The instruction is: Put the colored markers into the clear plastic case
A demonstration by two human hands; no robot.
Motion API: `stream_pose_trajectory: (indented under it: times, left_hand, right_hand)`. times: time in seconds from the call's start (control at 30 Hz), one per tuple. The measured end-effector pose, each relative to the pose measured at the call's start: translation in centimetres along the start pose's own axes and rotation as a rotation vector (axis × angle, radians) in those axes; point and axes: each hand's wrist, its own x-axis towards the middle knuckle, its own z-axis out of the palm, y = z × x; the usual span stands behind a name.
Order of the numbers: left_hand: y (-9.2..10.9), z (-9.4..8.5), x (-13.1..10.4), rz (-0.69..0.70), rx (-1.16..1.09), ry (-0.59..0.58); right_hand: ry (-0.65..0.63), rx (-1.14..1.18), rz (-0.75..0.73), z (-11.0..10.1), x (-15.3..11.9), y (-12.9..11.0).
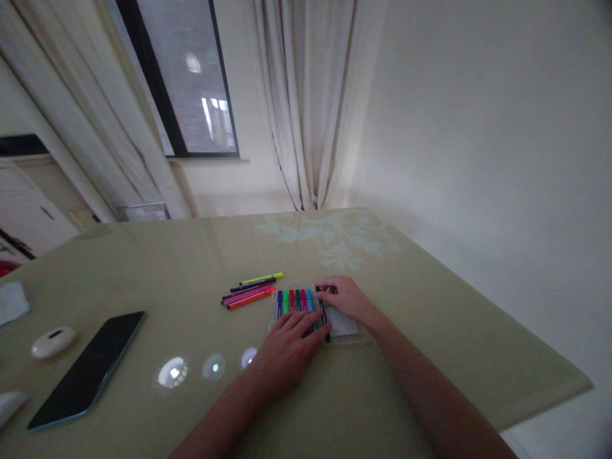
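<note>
A clear plastic marker case [359, 336] lies on the table with a row of coloured markers [292, 299] in its left part. At the right end of that row, a black marker [322, 306] lies slightly slanted. My right hand [348, 298] has thumb and fingers closed at its far end. Across the near part of the row, my left hand [291, 344] lies flat with fingers stretched out, its thumb tip by the black marker's near end. The left hand covers the markers' lower ends. Left of the case, several loose markers [248, 292] lie close together: yellow, dark blue, pink and orange.
On the left of the table [191, 268] lie a dark phone [88, 370], a white oval object [53, 342] and a pale cloth or tissue [13, 302]. A wall [497, 159] runs along the right side; curtains [306, 95] and a window stand behind.
</note>
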Motion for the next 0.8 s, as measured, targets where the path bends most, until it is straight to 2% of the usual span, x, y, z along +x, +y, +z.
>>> stream_pose_trajectory:
  times: [0.13, 0.33, 0.43, 0.5, 0.57, 0.63, 0.7, 0.8]
  left_hand:
    - [0.1, 0.4, 0.1, -0.011, -0.011, 0.005]
    - [0.5, 0.3, 0.3, -0.003, -0.045, 0.005]
    - [-0.1, -0.3, 0.4, 0.001, -0.079, 0.041]
    - [-1.5, -1.0, 0.2, -0.095, -0.078, 0.108]
    - [-3.5, -1.8, -0.2, -0.294, -0.031, 0.199]
    - [-5.7, -2.5, -0.8, -0.490, 0.054, 0.241]
    - [-7.4, -3.0, -1.6, -0.632, 0.134, 0.202]
    - [-8.8, -3.2, -2.3, -0.731, 0.177, 0.123]
  right_hand:
    - [-0.073, -0.023, 0.000, -0.4, -0.2, 0.2]
    - [-0.071, -0.119, -0.013, -0.3, -0.3, -0.1]
    - [-0.066, -0.108, -0.003, -0.4, -0.3, 0.0]
    - [-0.044, -0.077, 0.015, -0.5, -0.2, 0.2]
    - [-0.017, -0.042, 0.030, -0.6, -0.1, 0.3]
    - [0.015, -0.019, 0.029, -0.6, 0.0, 0.3]
    - [0.044, -0.010, 0.018, -0.6, 0.0, 0.2]
    - [0.068, -0.009, 0.012, -0.5, -0.1, 0.0]
